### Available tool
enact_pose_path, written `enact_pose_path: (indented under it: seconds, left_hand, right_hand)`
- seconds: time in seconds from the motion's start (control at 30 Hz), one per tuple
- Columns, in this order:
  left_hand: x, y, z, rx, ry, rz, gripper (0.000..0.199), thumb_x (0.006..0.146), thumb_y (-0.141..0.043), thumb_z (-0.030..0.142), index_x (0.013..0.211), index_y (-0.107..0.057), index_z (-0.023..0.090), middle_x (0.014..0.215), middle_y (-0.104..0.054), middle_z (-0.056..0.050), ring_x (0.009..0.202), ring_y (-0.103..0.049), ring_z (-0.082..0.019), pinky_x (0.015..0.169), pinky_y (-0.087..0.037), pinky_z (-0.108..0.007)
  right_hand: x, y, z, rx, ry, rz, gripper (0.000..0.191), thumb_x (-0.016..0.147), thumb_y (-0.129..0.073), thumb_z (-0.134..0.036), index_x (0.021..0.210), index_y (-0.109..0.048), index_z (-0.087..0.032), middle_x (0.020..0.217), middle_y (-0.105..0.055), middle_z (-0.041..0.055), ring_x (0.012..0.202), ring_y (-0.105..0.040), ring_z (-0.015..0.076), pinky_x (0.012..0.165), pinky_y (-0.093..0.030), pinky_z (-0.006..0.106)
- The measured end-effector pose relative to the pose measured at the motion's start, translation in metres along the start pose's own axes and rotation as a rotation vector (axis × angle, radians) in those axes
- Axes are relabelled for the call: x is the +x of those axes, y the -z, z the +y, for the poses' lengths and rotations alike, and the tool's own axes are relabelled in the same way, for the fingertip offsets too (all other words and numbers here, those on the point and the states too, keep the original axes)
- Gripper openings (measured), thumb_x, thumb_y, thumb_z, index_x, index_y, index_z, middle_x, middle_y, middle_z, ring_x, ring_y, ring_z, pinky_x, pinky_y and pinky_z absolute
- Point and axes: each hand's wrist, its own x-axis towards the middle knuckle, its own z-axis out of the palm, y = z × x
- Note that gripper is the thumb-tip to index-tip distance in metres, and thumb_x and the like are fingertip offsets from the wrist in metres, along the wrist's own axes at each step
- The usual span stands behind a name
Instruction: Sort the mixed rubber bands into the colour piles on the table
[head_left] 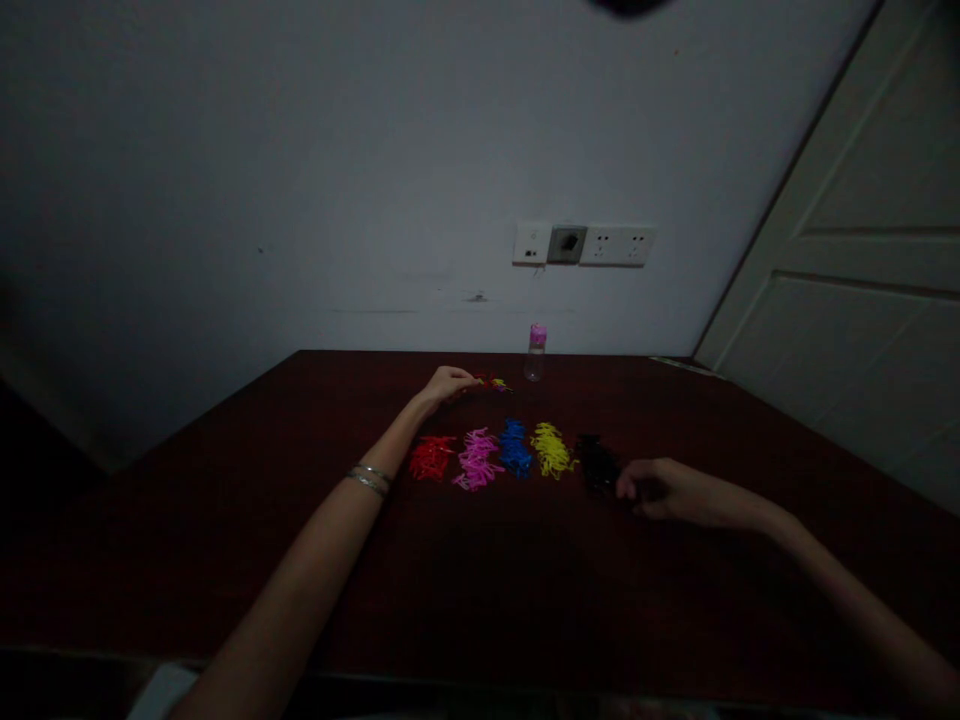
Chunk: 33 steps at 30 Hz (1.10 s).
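My left hand [450, 383] reaches across to a small mixed-colour pile [495, 383] of thin bits, its fingertips pinched together at the pile's left edge. Whatever they hold is too small to make out. My right hand [664, 490] is beside the black pile [596, 463], fingers curled together at its right edge; I cannot see what is in them. Left of that pile lie heaps of short, thin strips, like small rubber bands: yellow [553, 450], blue [515, 448], pink [478, 460] and red [432, 458].
A clear bottle with a pink cap [535, 352] stands at the back of the dark red table [480, 580], near the wall. Sockets [616, 246] are set in the wall above. A white panelled door [847, 260] is at the right.
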Motion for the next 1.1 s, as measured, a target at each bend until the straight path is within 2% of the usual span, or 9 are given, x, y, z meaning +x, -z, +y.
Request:
enact_pose_path:
  seconds: [0.13,0.23,0.43,0.53,0.67,0.77,0.83,0.93,1.1]
  left_hand:
    - [0.002,0.0,-0.004,0.029,-0.016,-0.004,0.028,0.066,-0.064,0.038,0.076,-0.066,0.012,0.044,-0.039,0.006,0.037,-0.028,-0.004,0.038,-0.018,-0.02]
    - [0.002,0.0,-0.005,0.033,-0.025,-0.005,0.028,0.066,-0.064,0.037,0.076,-0.066,0.012,0.045,-0.04,0.005,0.038,-0.029,-0.004,0.038,-0.018,-0.019]
    - [0.001,0.001,-0.005,0.017,0.003,-0.009,0.027,0.066,-0.064,0.036,0.077,-0.066,0.012,0.043,-0.04,0.005,0.038,-0.028,-0.004,0.038,-0.017,-0.019]
    - [0.002,0.001,-0.006,0.015,-0.011,-0.004,0.027,0.065,-0.064,0.036,0.076,-0.067,0.012,0.044,-0.042,0.005,0.038,-0.03,-0.004,0.039,-0.019,-0.019]
    - [0.008,-0.001,-0.006,0.099,-0.03,0.05,0.02,0.064,-0.063,0.029,0.073,-0.067,0.011,0.048,-0.049,0.002,0.042,-0.038,-0.006,0.042,-0.027,-0.018]
    - [0.018,-0.002,-0.009,0.25,-0.102,0.076,0.013,0.062,-0.061,0.021,0.067,-0.068,0.011,0.055,-0.057,-0.001,0.052,-0.047,-0.009,0.05,-0.035,-0.019]
    - [0.027,0.0,-0.013,0.359,-0.145,0.086,0.01,0.06,-0.062,0.017,0.066,-0.068,0.011,0.061,-0.06,-0.002,0.058,-0.051,-0.01,0.055,-0.037,-0.02]
    - [0.039,0.002,-0.017,0.456,-0.146,0.108,0.011,0.059,-0.063,0.015,0.067,-0.068,0.013,0.065,-0.062,-0.003,0.062,-0.053,-0.012,0.057,-0.038,-0.02]
    - [0.049,-0.005,-0.011,0.465,-0.122,0.026,0.018,0.057,-0.069,0.021,0.073,-0.068,0.014,0.068,-0.062,-0.002,0.064,-0.054,-0.012,0.056,-0.038,-0.019]
  right_hand:
    - [0.002,-0.003,-0.001,0.051,0.022,-0.026,0.021,0.065,-0.053,-0.021,0.084,-0.062,-0.016,0.072,-0.056,0.0025,0.064,-0.05,0.0129,0.057,-0.04,0.023]
    - [0.009,0.001,-0.001,0.101,0.043,0.03,0.023,0.07,-0.053,-0.028,0.087,-0.061,-0.015,0.072,-0.056,0.0027,0.064,-0.05,0.0126,0.058,-0.041,0.023]
    - [0.022,0.017,-0.001,0.143,0.033,0.075,0.034,0.069,-0.058,-0.039,0.094,-0.059,-0.016,0.077,-0.059,0.0043,0.065,-0.053,0.0141,0.054,-0.042,0.023]
    - [0.029,0.028,0.004,0.13,0.054,0.165,0.038,0.072,-0.055,-0.045,0.097,-0.059,-0.017,0.082,-0.059,0.0054,0.069,-0.055,0.0152,0.057,-0.044,0.025]
    - [0.045,0.039,0.028,0.045,0.083,0.318,0.037,0.073,-0.053,-0.045,0.097,-0.061,-0.017,0.087,-0.062,0.0057,0.077,-0.057,0.0176,0.069,-0.045,0.028]
    - [0.061,0.04,0.052,-0.029,0.064,0.373,0.035,0.075,-0.05,-0.042,0.096,-0.061,-0.017,0.089,-0.064,0.0067,0.079,-0.058,0.0193,0.072,-0.046,0.031]
    - [0.073,0.037,0.067,-0.084,0.081,0.415,0.034,0.076,-0.048,-0.038,0.099,-0.06,-0.016,0.094,-0.063,0.0084,0.084,-0.059,0.0205,0.077,-0.046,0.033]
    - [0.087,0.03,0.086,-0.202,0.136,0.558,0.034,0.077,-0.046,-0.034,0.102,-0.06,-0.015,0.105,-0.06,0.0124,0.096,-0.056,0.0232,0.087,-0.042,0.036]
    - [0.097,0.017,0.102,-0.373,0.12,0.665,0.034,0.081,-0.041,-0.031,0.106,-0.059,-0.015,0.109,-0.058,0.0137,0.102,-0.053,0.0257,0.09,-0.04,0.041]
